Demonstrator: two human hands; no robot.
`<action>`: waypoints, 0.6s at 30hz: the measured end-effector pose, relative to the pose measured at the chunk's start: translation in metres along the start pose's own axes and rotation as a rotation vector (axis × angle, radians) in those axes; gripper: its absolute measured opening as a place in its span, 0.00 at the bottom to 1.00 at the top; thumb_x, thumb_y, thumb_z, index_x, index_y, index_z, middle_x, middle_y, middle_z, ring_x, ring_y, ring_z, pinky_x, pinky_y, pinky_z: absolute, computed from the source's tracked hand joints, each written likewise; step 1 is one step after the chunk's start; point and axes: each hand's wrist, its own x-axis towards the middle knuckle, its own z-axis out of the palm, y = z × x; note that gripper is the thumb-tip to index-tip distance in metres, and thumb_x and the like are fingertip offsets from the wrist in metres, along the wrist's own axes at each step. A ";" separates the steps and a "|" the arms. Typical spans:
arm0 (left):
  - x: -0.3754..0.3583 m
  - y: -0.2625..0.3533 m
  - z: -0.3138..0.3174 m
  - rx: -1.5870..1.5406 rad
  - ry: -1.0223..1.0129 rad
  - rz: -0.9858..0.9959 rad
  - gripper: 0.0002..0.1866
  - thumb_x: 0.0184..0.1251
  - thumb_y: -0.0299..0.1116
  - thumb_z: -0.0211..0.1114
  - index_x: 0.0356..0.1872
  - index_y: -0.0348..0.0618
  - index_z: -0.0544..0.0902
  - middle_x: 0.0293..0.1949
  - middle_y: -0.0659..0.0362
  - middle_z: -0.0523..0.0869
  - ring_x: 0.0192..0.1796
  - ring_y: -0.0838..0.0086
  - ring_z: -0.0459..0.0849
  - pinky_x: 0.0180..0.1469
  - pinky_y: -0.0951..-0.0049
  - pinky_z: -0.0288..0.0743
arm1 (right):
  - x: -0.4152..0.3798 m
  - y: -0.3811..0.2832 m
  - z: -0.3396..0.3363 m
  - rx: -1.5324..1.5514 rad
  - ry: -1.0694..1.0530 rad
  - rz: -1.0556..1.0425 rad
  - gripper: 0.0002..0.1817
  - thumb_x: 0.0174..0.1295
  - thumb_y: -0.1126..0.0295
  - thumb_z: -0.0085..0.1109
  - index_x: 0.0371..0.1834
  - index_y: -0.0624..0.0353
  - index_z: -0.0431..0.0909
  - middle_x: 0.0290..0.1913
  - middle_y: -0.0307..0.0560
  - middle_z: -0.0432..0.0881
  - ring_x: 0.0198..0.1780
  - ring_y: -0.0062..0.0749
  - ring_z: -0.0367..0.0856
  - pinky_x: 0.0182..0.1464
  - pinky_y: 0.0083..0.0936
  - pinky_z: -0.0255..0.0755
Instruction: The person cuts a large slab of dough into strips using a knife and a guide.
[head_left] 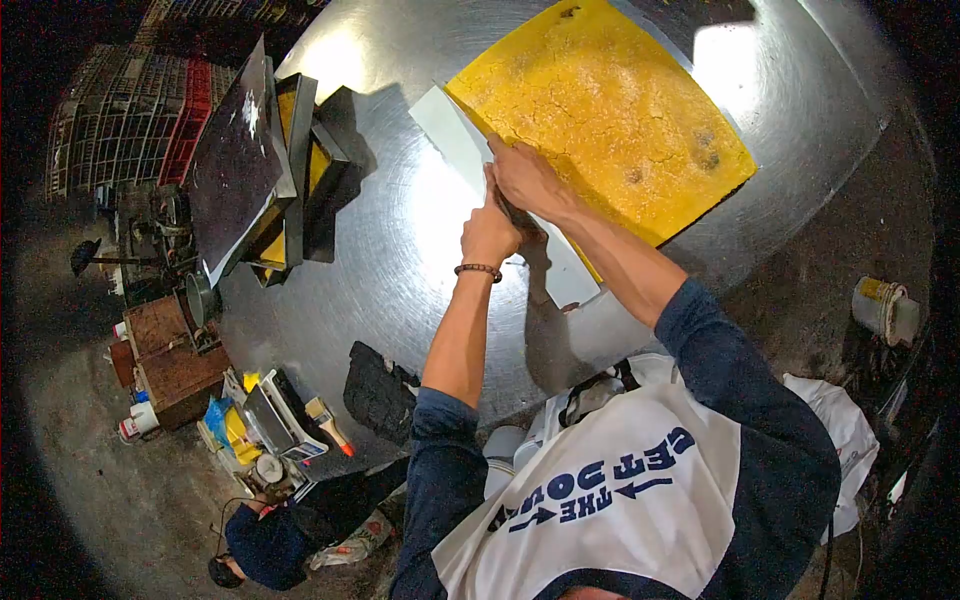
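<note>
A large yellow sheet cake (600,120) with a cracked top lies on the metal table (390,230). White paper (450,135) sticks out along its left side, and the strip runs down toward the cake's lower corner. My left hand (490,235), with a beaded bracelet at the wrist, is closed on the paper beside the cake, its thumb or a finger pointing up. Close above it, my right hand (530,178) reaches across the cake's left edge, fingers closed at the paper. Parts of the fingers of both hands are hidden.
Stacked dark trays (240,160) with yellow contents stand at the table's left. A black cloth (378,390) lies near the front edge. Beyond are a scale (285,415), a brush (330,425) and a bending person (275,540). A tub (885,312) stands at right.
</note>
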 end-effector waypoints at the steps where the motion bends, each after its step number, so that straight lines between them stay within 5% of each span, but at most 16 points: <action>1: 0.003 -0.005 0.003 0.004 -0.017 0.026 0.62 0.40 0.48 0.86 0.78 0.48 0.58 0.45 0.38 0.89 0.51 0.44 0.87 0.55 0.52 0.81 | 0.001 0.000 0.003 -0.011 -0.021 0.035 0.25 0.67 0.69 0.48 0.65 0.69 0.69 0.45 0.79 0.80 0.47 0.73 0.81 0.53 0.57 0.75; 12: 0.008 -0.013 0.011 -0.029 -0.003 0.067 0.69 0.39 0.47 0.85 0.82 0.55 0.47 0.44 0.38 0.89 0.49 0.42 0.87 0.52 0.51 0.82 | 0.004 -0.008 -0.010 0.045 -0.045 0.020 0.22 0.66 0.70 0.48 0.59 0.76 0.70 0.44 0.81 0.80 0.49 0.75 0.80 0.54 0.59 0.73; 15: 0.009 -0.017 0.013 0.016 0.031 0.129 0.57 0.50 0.46 0.77 0.81 0.55 0.52 0.40 0.38 0.89 0.45 0.40 0.88 0.49 0.49 0.82 | -0.001 -0.003 -0.003 0.033 -0.041 0.035 0.21 0.67 0.71 0.47 0.58 0.75 0.71 0.41 0.80 0.81 0.46 0.74 0.81 0.50 0.58 0.73; 17: -0.003 0.000 -0.002 0.003 -0.017 0.051 0.73 0.37 0.48 0.86 0.82 0.56 0.42 0.44 0.39 0.89 0.48 0.43 0.88 0.52 0.52 0.82 | -0.010 0.000 -0.001 0.013 0.014 0.010 0.20 0.67 0.72 0.46 0.58 0.75 0.71 0.38 0.79 0.81 0.43 0.73 0.82 0.46 0.57 0.74; 18: -0.003 0.000 -0.003 0.001 -0.014 0.052 0.73 0.37 0.48 0.86 0.82 0.56 0.42 0.44 0.39 0.89 0.48 0.43 0.88 0.52 0.52 0.82 | -0.014 0.002 0.000 0.000 0.046 -0.001 0.20 0.67 0.72 0.47 0.58 0.75 0.71 0.38 0.79 0.81 0.43 0.73 0.82 0.45 0.57 0.74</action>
